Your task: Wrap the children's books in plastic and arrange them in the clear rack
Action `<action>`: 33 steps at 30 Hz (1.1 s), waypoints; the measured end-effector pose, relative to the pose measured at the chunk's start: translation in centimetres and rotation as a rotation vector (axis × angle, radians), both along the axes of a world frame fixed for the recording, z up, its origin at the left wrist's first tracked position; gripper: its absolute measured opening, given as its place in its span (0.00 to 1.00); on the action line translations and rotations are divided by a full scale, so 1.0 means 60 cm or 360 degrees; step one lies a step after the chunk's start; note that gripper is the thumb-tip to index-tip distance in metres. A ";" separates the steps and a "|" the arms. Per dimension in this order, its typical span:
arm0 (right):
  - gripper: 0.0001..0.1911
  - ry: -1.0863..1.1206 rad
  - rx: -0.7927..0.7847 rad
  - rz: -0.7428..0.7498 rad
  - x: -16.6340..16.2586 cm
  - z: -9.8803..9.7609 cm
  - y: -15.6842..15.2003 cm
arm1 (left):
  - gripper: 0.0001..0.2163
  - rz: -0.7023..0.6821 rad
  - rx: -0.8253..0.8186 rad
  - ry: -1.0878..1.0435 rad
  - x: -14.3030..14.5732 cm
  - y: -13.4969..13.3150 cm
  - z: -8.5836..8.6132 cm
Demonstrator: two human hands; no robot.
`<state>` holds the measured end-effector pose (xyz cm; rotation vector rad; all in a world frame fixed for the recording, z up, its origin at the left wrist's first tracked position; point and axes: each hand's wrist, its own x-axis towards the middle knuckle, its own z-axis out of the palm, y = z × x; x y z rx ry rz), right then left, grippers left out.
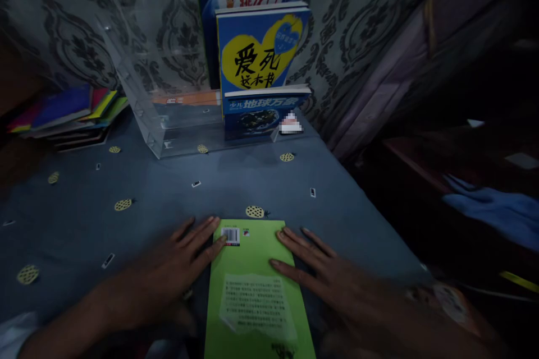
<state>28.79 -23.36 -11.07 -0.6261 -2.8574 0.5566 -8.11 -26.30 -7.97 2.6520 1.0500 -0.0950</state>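
A green book (252, 261) lies at the near edge of the patterned cloth, its barcode and a pale block of text facing up and upside down to me. My left hand (185, 258) rests on its upper left corner, fingers stretched out, one tip beside the barcode. On the opposite side, my right hand (320, 263) has its fingers spread over the upper right edge. Both hands touch the book without wrapping round it. The near end of the book runs out of the picture.
Ahead stands a clear acrylic rack (147, 129) holding several upright books, among them a blue one with a yellow heart (248, 59). A pile of colourful books (67, 112) lies at the left. Past the table's right edge, a blue cloth (492, 207) shows in the dark.
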 end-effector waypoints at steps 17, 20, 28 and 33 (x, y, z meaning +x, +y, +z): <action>0.20 0.0691 -0.0180 -0.0270 -0.037 0.031 0.062 | 0.19 0.0365 -0.0118 -0.0661 0.009 0.047 0.030; 0.18 0.0798 -0.0263 -0.0571 -0.067 0.038 0.094 | 0.14 0.0578 -0.0260 -0.0895 0.021 0.081 0.016; 0.21 0.0962 -0.0924 -0.0860 -0.108 0.040 0.154 | 0.14 0.0895 -0.0746 -0.1391 0.042 0.113 -0.012; 0.22 0.0886 -0.1385 -0.0850 -0.117 0.024 0.169 | 0.23 0.1167 -0.1105 -0.1533 0.040 0.106 -0.022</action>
